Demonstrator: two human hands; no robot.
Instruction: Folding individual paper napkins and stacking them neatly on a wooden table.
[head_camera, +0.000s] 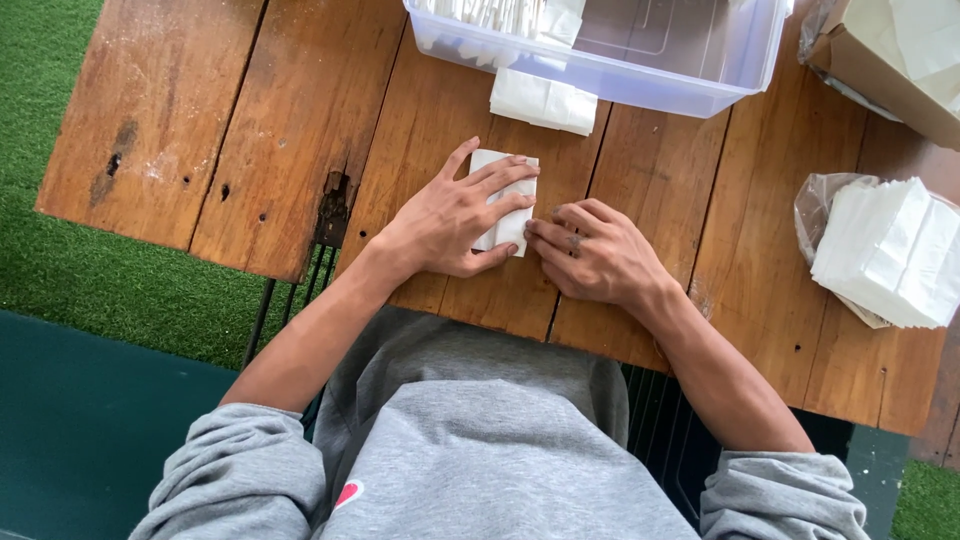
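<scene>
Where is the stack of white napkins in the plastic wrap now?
In the head view, the stack of white napkins lies at the wooden table's right edge, right of the right hand, below the cardboard box.

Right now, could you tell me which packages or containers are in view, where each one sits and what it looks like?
Clear plastic bin: top edge of the wooden table, rectangular, see-through, white folded pieces at its left end.
Cardboard box: top right corner, brown, lined with clear plastic.
Clear plastic wrap: right side, crumpled under a stack of white napkins.
No labels, signs or screens show.
</scene>
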